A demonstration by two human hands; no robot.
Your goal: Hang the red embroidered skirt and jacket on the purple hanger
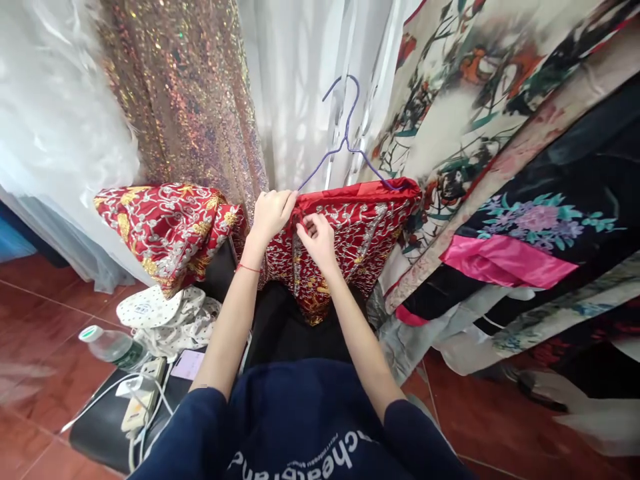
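A red garment (353, 243) with silver and gold embroidery hangs in front of me, its top edge lined in plain red satin. The purple wire hanger (345, 141) rises out of that edge, its hook pointing up. My left hand (271, 212) is closed over the garment's top left corner, the fingertips out of sight behind the cloth. Just right of it, my right hand (319, 239) pinches at the garment's edge with thumb and index finger; any small fastener there is too small to make out. Beside my left hand lies another red embroidered piece (167, 230).
Sequinned fabric (185, 87), white curtain-like cloth (295, 80) and a floral garment (450, 100) hang behind. Dark garments with a pink band (507, 260) crowd the right. A black seat (95, 420) at lower left carries a bottle (115, 347), a power strip (144, 393), cables and a phone (188, 365).
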